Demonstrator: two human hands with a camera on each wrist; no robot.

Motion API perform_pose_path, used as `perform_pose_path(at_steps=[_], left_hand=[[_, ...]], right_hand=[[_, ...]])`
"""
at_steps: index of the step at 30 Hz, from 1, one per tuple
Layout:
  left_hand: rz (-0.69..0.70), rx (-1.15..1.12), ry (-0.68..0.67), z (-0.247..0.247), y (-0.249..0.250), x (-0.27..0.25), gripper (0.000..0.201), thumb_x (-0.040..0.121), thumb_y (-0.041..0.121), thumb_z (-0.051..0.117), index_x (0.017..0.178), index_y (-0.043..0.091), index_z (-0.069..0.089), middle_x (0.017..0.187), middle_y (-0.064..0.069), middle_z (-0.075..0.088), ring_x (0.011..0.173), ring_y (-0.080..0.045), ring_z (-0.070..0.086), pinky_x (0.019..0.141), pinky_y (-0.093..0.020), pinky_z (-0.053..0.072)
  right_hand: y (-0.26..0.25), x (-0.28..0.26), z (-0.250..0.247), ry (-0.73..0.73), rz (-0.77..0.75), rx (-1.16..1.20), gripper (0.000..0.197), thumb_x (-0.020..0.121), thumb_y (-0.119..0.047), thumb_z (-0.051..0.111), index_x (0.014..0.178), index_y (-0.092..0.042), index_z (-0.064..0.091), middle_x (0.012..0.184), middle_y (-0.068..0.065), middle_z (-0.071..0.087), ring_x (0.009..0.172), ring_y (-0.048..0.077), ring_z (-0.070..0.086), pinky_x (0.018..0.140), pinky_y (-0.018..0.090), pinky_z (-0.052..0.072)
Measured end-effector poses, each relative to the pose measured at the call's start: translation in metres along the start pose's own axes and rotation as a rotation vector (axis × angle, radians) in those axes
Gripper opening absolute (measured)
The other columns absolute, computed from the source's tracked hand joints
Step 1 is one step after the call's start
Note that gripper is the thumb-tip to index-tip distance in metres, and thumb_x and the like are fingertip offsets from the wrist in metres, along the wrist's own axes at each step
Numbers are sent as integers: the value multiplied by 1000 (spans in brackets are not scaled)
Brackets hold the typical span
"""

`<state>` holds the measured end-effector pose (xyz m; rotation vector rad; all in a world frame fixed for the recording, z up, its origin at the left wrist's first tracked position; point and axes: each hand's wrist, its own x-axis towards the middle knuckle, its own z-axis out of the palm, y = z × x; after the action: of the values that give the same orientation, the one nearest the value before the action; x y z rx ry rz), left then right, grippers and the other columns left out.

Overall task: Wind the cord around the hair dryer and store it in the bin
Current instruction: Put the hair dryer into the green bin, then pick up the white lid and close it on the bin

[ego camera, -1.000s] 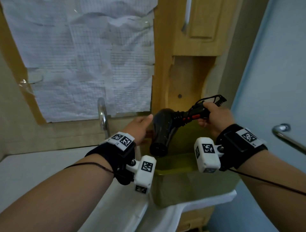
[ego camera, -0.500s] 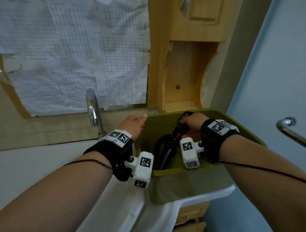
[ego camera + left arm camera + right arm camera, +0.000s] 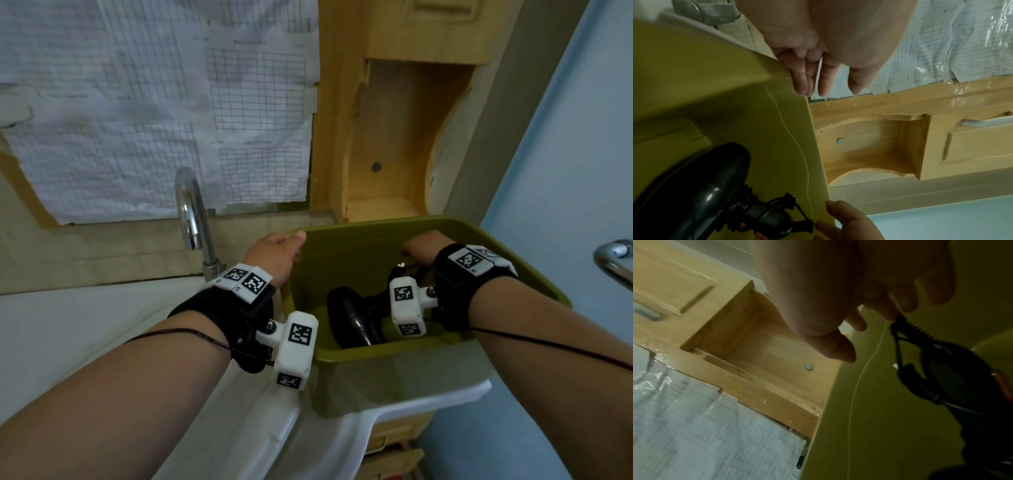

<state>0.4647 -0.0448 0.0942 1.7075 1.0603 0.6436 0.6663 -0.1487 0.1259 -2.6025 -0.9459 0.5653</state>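
The black hair dryer (image 3: 349, 318) lies inside the olive green bin (image 3: 394, 353), body on the bottom and handle slanting up to the right. Its cord (image 3: 744, 203) is coiled round the handle. My right hand (image 3: 419, 248) is down in the bin with its fingers curled on the ribbed cord end of the handle (image 3: 906, 326), its thumb held apart. My left hand (image 3: 277, 251) rests at the bin's left rim with straight fingers (image 3: 809, 78) against the edge (image 3: 777, 65). My right wrist camera hides the middle of the handle in the head view.
The bin sits on the right end of a white counter (image 3: 68, 325). A chrome faucet (image 3: 191, 212) stands just left of my left hand. Behind the bin are a wooden cabinet niche (image 3: 387, 144) and taped paper sheets (image 3: 137, 102). A metal rail (image 3: 613, 260) sticks out at right.
My right hand has lowered the hair dryer from above the bin down into it. My left hand left the dryer's body and now rests at the bin's left rim.
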Motion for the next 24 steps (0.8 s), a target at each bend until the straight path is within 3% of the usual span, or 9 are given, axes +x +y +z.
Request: perform_pose_path(at_steps=[4, 7, 10, 14, 16, 18, 19, 21, 24], left_hand=[[25, -16, 25, 1, 1, -3, 40, 88, 50, 46, 102, 16, 63, 99, -5, 68, 93, -20, 62, 96, -45, 47], [27, -79, 41, -1, 2, -6, 56, 77, 57, 49, 108, 12, 64, 83, 0, 63, 82, -19, 57, 95, -51, 46], [36, -81, 39, -6, 3, -12, 55, 76, 57, 47, 107, 15, 64, 95, -3, 67, 94, -24, 63, 96, -52, 48], [49, -95, 46, -23, 4, -28, 36, 87, 48, 48, 101, 19, 63, 99, -2, 67, 98, -23, 64, 96, -49, 48], [53, -93, 76, -34, 2, -35, 37, 90, 44, 47, 107, 15, 63, 100, -2, 66, 97, -21, 63, 97, -47, 48], [58, -111, 105, -49, -2, -43, 38, 91, 41, 47, 110, 12, 63, 100, -3, 65, 94, -20, 62, 95, -43, 49], [55, -123, 115, -55, -3, -47, 38, 91, 40, 47, 110, 11, 63, 99, -4, 65, 91, -20, 61, 92, -40, 49], [42, -152, 144, -74, -8, -57, 37, 90, 38, 50, 108, 8, 64, 94, -5, 63, 84, -20, 58, 85, -37, 48], [28, -136, 161, -105, -23, -71, 36, 89, 35, 50, 103, 5, 64, 91, -6, 62, 81, -23, 55, 78, -36, 46]], right_hand=[[-12, -13, -8, 74, 15, 252, 40, 97, -15, 38, 134, -1, 48, 137, 20, 50, 126, 32, 48, 102, 33, 38], [-22, -28, -5, 31, -94, 313, 41, 99, -15, 35, 139, -10, 44, 143, 19, 45, 128, 34, 46, 106, 35, 38], [-39, -40, 1, 3, -160, 410, 43, 88, -21, 53, 124, 1, 56, 132, 24, 55, 122, 38, 52, 104, 45, 43], [-62, -64, 5, -1, -241, 470, 42, 86, -19, 55, 121, 5, 56, 130, 25, 55, 121, 39, 52, 99, 45, 44], [-73, -74, 7, -21, -285, 479, 43, 86, -18, 56, 123, 4, 56, 125, 23, 58, 108, 34, 57, 87, 41, 48], [-87, -85, 14, -57, -312, 489, 44, 86, -19, 56, 124, 4, 55, 100, 15, 59, 86, 25, 51, 66, 30, 44], [-94, -91, 18, -72, -331, 499, 44, 86, -19, 56, 123, 4, 56, 92, 9, 55, 81, 21, 49, 63, 26, 40], [-111, -103, 29, -103, -374, 514, 36, 86, -18, 56, 116, 2, 58, 91, 5, 51, 80, 19, 49, 66, 29, 42], [-137, -124, 53, -206, -412, 624, 5, 86, -16, 57, 91, -15, 58, 85, 2, 54, 75, 17, 52, 64, 29, 44]])
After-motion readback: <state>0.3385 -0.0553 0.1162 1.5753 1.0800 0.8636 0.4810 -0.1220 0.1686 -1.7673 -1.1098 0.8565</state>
